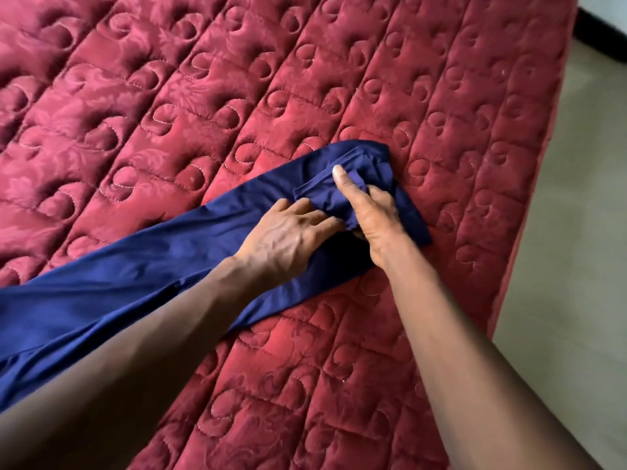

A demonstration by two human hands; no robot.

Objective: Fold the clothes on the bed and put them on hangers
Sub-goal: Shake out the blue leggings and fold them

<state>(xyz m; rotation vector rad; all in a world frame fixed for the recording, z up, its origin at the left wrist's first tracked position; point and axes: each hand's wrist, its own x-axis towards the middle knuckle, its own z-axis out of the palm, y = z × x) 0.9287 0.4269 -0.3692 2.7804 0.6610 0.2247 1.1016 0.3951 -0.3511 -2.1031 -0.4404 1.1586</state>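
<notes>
Navy garment (152, 266) lies as a long band slantwise across the bed, its bunched end in both hands toward the bed's right side.

Right hand (373, 218): fingers curled round a wad of the navy cloth, thumb (339, 178) stretched straight up along a hemmed edge. Clamped on the fabric.

Left hand (288, 239): back of the hand up, fingers bent, their tips buried in the same wad just beside the right hand. Gripping cloth; the two hands are touching or nearly so, cannot tell which.

Outward from the hands: the garment's end curls over in a rounded fold above the thumb. A square corner of cloth sticks out to the right of the right wrist. From the hands the band runs down and left, flat with a few soft creases, passes under the left forearm and leaves the picture at the left edge.

Red quilt (203, 96) with stitched swirls covers the bed all round the garment, a wide open stretch above and left, another below between the forearms.

Right edge of the bed runs from the top right down toward the bottom; a strip of quilt separates the garment's corner from it. Beyond the edge, pale floor (576, 232) and a dark skirting board (607, 25) in the top corner.
</notes>
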